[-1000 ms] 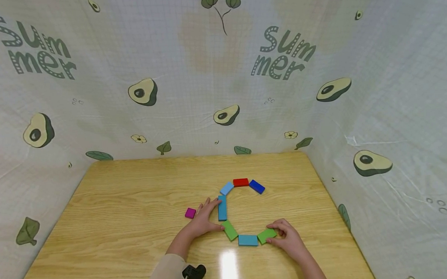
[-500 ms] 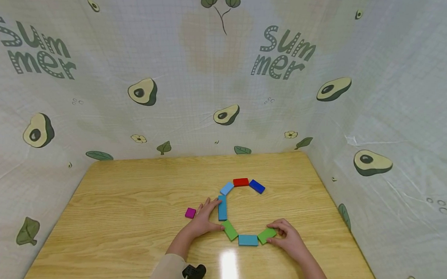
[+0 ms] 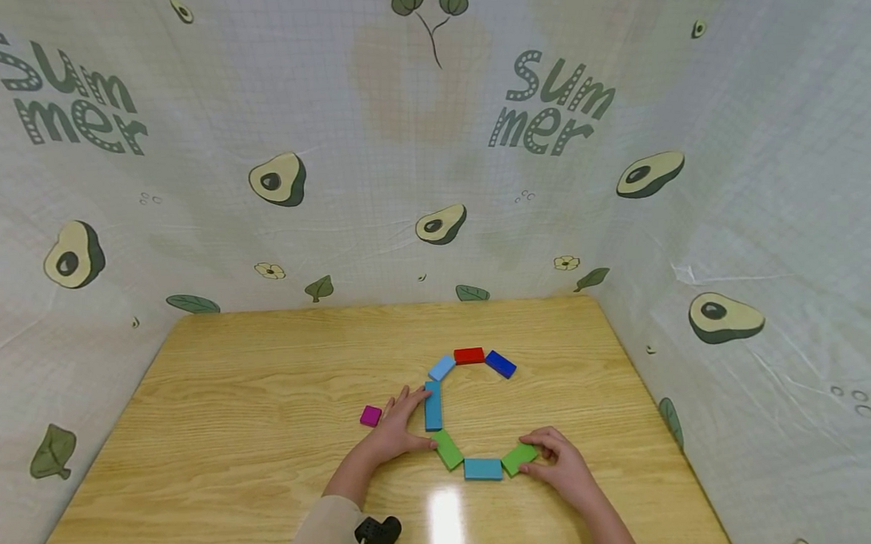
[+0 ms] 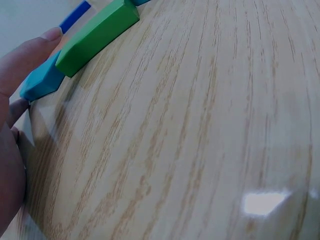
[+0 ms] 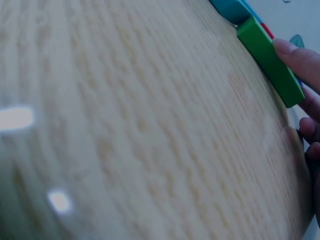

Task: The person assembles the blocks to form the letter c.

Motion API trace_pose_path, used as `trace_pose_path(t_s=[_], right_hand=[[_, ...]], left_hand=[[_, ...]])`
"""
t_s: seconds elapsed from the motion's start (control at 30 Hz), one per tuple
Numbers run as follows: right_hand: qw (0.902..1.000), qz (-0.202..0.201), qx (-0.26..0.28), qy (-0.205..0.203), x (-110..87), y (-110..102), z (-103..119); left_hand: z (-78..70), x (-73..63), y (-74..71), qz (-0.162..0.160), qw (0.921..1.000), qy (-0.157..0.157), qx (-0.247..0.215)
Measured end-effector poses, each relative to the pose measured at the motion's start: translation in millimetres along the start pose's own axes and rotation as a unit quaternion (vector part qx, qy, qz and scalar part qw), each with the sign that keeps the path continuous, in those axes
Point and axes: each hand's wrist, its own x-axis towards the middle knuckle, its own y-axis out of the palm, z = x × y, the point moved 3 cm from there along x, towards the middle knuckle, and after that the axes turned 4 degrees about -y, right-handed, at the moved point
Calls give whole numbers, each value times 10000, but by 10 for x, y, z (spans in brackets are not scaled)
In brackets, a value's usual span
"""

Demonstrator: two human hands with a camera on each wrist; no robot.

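Several flat coloured blocks form a C-shaped line on the wooden table. My left hand point(image 3: 394, 432) lies spread beside its left side, forefinger at the long blue block point(image 3: 433, 406) and thumb at the left green block point(image 3: 448, 450). In the left wrist view the thumb reaches past that green block point(image 4: 98, 36). My right hand point(image 3: 561, 465) pinches the right green block point(image 3: 519, 459) between thumb and forefinger at the line's near right end; the right wrist view shows the thumb on this green block point(image 5: 270, 62). A light blue block point(image 3: 483, 469) lies between both green ones.
The line's far part holds a pale blue block point(image 3: 442, 368), a red block point(image 3: 470, 356) and a dark blue block point(image 3: 500, 364). A small magenta block point(image 3: 371, 416) sits left of my left hand. Printed cloth point(image 3: 363, 250) rises around the table point(image 3: 253, 406).
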Motion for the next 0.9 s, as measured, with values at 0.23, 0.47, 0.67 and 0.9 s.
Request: trace_pose_path(t_s=[0.23, 0.47, 0.67, 0.9], right_hand=[[10000, -21, -19, 7, 6, 0, -2], [10000, -30, 8, 20, 16, 0, -6], [10000, -43, -64, -14, 16, -2, -12], [9999, -51, -62, -65, 3, 2, 10]], left_hand=[[-2, -1, -2, 10, 10000, -25, 13], [-10, 0, -2, 13, 10000, -17, 62], [-13, 1, 1, 14, 10000, 3, 75], [4, 4, 4, 17, 10000, 4, 42]])
